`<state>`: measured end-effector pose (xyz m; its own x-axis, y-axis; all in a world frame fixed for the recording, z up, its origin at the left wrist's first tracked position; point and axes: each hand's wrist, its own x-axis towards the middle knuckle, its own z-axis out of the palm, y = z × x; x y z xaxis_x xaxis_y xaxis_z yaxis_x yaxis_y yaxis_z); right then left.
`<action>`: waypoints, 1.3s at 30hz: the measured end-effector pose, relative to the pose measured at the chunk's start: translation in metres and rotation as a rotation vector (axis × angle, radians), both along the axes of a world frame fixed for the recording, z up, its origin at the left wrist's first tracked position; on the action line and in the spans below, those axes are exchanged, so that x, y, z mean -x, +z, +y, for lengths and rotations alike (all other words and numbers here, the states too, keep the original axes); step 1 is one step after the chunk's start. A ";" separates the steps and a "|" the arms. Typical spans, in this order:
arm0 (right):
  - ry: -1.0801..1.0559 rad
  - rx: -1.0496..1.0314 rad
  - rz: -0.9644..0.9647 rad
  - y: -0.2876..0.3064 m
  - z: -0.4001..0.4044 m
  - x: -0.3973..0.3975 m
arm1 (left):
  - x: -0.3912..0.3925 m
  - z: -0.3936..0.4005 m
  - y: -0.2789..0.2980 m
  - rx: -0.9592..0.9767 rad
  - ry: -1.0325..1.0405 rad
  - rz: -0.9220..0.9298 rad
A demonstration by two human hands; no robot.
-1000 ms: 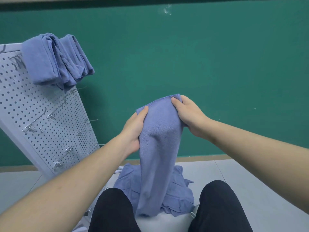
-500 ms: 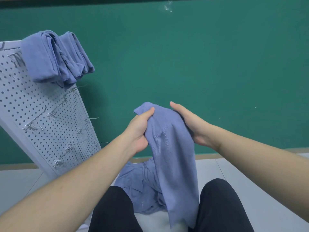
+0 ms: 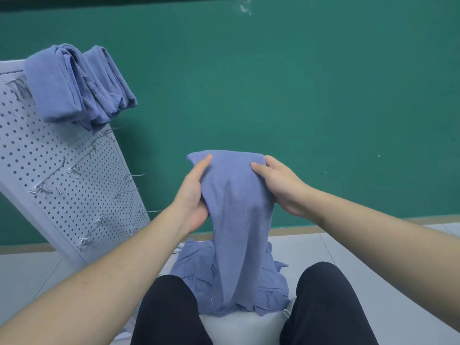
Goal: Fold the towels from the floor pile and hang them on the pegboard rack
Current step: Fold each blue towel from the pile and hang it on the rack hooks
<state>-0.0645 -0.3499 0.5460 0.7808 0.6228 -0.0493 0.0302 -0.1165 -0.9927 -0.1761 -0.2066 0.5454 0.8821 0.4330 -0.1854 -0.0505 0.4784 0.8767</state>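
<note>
Blue towel in hand: a soft blue towel (image 3: 236, 220) hangs lengthwise between both hands, in front of the green wall; its top edge runs roughly level between them, folded over; its lower end drapes down onto the pile below, between the person's knees
Left hand: the left hand (image 3: 193, 192) grips the towel's top left corner; the thumb lies across the front of the cloth, the other fingers are hidden behind it, curled round the edge
Right hand: the right hand (image 3: 278, 183) pinches the top right corner; the thumb presses on the front face, the fingers wrap over the top edge and behind
Floor pile: a crumpled heap of blue towels (image 3: 196, 277) lies on the pale floor (image 3: 398, 295), just ahead of the knees and near the foot of the rack; how many towels it holds cannot be told
Pegboard rack: a white perforated pegboard rack (image 3: 49, 175) leans back at the left edge of the view, tilted against the wall; thin metal hooks (image 3: 74, 168) stick out of its face in rows
Hung towels: folded blue towels (image 3: 74, 83) are draped over the rack's top right corner, packed side by side and touching
Legs: black trousers (image 3: 323, 307) cover both knees at the bottom edge
Wall: green wall (image 3: 298, 95) with a tan skirting strip along the floor
</note>
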 end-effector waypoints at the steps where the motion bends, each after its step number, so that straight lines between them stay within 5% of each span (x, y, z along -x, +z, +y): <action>1: -0.024 -0.016 0.023 0.001 0.002 -0.001 | 0.001 0.000 -0.006 -0.007 -0.005 -0.025; 7: -0.095 -0.043 0.198 0.006 0.004 -0.003 | 0.008 -0.015 -0.037 -0.124 -0.014 -0.055; 15: -0.163 0.042 0.170 0.014 -0.008 -0.010 | 0.010 -0.024 -0.034 -0.291 -0.093 -0.035; 20: -0.046 -0.012 0.269 0.011 -0.016 -0.010 | -0.003 -0.026 -0.028 -0.173 0.064 -0.045; 33: -0.046 0.063 -0.063 -0.026 -0.027 0.007 | -0.007 -0.014 -0.026 -0.072 0.099 -0.030; 39: -0.176 -0.006 0.046 -0.020 -0.020 -0.003 | 0.002 -0.019 -0.040 -0.379 -0.110 -0.178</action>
<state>-0.0610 -0.3698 0.5255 0.8749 0.4768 -0.0844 -0.0360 -0.1097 -0.9933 -0.1779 -0.2255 0.5050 0.9308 0.3425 0.1277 -0.1834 0.1354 0.9737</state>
